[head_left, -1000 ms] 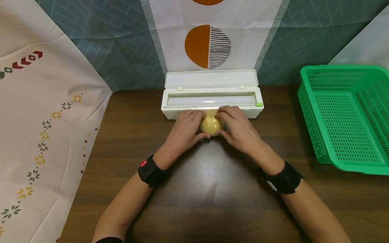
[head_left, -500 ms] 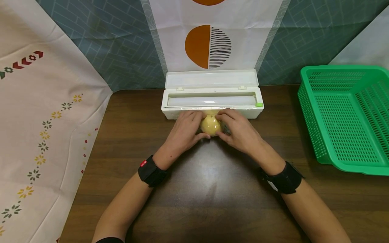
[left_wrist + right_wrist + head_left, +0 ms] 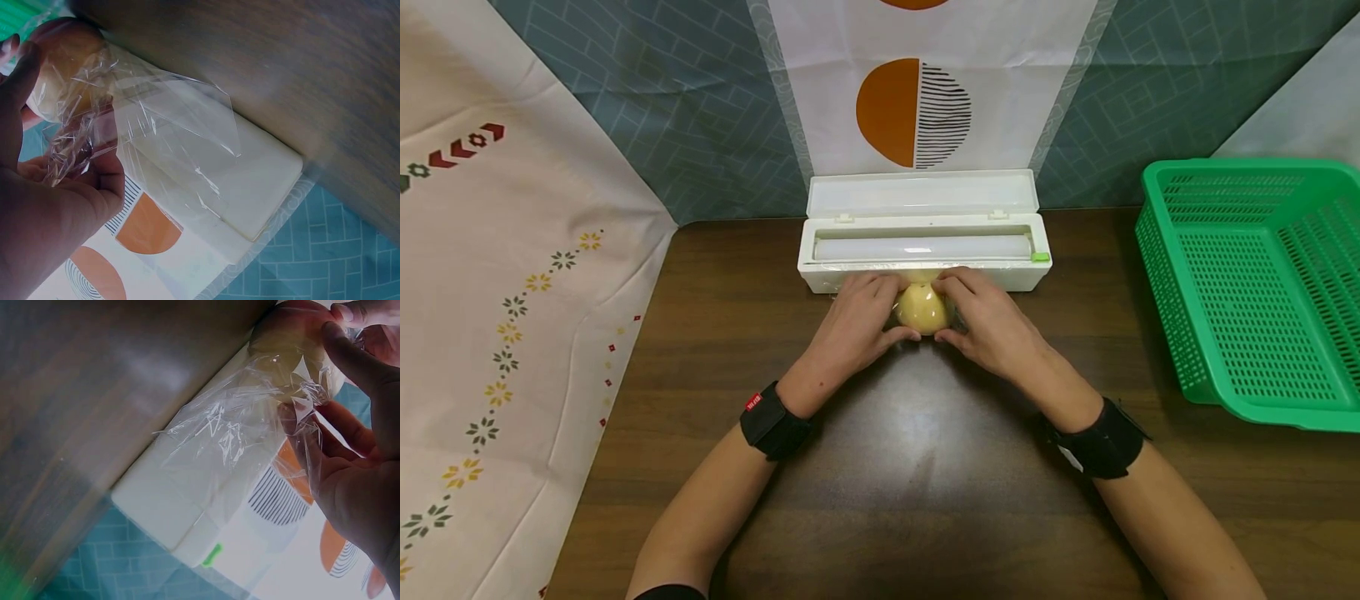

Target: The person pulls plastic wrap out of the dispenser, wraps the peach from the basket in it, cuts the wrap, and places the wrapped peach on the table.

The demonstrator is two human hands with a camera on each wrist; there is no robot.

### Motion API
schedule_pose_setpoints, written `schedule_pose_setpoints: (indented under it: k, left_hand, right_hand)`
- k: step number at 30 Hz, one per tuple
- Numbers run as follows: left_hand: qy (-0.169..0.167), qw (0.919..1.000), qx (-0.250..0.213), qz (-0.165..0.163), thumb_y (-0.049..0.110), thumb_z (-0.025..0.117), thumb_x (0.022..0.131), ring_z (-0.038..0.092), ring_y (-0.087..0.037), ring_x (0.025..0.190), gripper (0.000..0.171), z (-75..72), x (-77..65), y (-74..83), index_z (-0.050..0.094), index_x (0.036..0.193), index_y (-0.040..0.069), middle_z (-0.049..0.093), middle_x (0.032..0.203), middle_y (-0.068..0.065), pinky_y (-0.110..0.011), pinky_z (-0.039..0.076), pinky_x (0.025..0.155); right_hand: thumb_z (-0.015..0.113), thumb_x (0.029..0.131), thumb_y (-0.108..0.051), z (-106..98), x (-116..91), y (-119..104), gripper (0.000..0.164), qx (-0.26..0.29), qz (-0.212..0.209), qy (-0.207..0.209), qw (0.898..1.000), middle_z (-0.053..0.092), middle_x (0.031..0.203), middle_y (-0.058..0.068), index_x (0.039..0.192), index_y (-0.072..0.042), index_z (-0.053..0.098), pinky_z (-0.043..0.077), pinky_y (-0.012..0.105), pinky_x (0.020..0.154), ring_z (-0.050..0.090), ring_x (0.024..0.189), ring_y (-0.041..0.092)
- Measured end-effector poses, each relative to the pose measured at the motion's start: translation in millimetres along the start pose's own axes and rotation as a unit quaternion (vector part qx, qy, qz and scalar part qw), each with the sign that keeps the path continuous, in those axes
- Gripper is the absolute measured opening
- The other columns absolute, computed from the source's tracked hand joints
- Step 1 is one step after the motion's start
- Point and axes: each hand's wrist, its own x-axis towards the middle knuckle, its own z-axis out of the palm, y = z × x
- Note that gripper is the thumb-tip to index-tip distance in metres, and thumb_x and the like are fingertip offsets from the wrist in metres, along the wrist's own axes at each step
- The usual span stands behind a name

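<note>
A round, pale yellow fruit, its exact kind unclear, is held off the table's middle line between both hands, in front of a white cling film dispenser. Clear cling film covers the fruit and runs loose to the dispenser's front. From the left, my left hand grips fruit and film, thumb at the near side and fingers at the far side. My right hand holds the opposite side likewise, with crumpled film gathered at its fingers. The hands hide the fruit's sides.
The dispenser's lid stands raised, showing the film roll and a green slider. To the right, a green plastic basket sits on the brown wooden table. Patterned cloths hang behind and at the left.
My right hand's fingers have drawn slightly nearer to me around the fruit. The left hand, dispenser and basket look almost unchanged.
</note>
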Motion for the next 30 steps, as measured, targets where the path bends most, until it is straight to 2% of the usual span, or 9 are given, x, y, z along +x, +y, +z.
schedule_pose_setpoints:
  k: [11, 18, 22, 30]
  left_hand:
    - [-0.001, 1.0000, 0.007, -0.001, 0.053, 0.080, 0.072, 0.051, -0.024, 0.109, 0.072, -1.3, 1.5, 2.2, 0.056, 0.121, 0.007, 0.059, 0.110, -0.002, -0.041, 0.036, 0.096]
    - [-0.002, 0.9999, 0.009, -0.009, 0.054, 0.082, 0.068, 0.050, -0.027, 0.115, 0.086, 0.2, 2.5, 4.2, 0.050, 0.131, 0.004, 0.059, 0.120, -0.007, -0.043, 0.035, 0.099]
    - [0.002, 0.9999, 0.009, -0.011, 0.054, 0.082, 0.069, 0.051, -0.026, 0.114, 0.080, 0.7, 2.6, 5.0, 0.050, 0.126, 0.008, 0.060, 0.117, -0.004, -0.043, 0.035, 0.096]
    - [0.023, 0.9981, 0.052, -0.025, 0.063, 0.079, 0.065, 0.053, -0.023, 0.104, 0.076, 0.6, 1.9, 5.9, 0.056, 0.120, 0.016, 0.065, 0.111, 0.001, -0.045, 0.035, 0.085]
  right_hand:
    - [0.085, 0.072, -0.008, 1.1, -0.6, -4.4, 0.057, -0.012, 0.000, -0.002, 1.000, 0.055, 0.121, 0.019, 0.119, 0.007, 0.056, 0.043, 0.042, 0.097, 0.050, 0.115, 0.031]
    - [0.084, 0.073, -0.008, -0.2, -0.9, -5.1, 0.057, -0.019, 0.007, -0.013, 1.000, 0.054, 0.123, 0.020, 0.120, 0.008, 0.056, 0.043, 0.042, 0.098, 0.049, 0.117, 0.031]
    - [0.084, 0.073, -0.007, -0.1, -0.9, -4.3, 0.057, -0.020, 0.007, -0.014, 1.000, 0.054, 0.123, 0.020, 0.121, 0.007, 0.056, 0.042, 0.042, 0.098, 0.049, 0.116, 0.031]
    - [0.083, 0.074, -0.007, -0.3, -1.0, -3.1, 0.059, -0.017, 0.005, -0.015, 1.000, 0.054, 0.125, 0.020, 0.123, 0.008, 0.055, 0.042, 0.042, 0.099, 0.049, 0.117, 0.031]
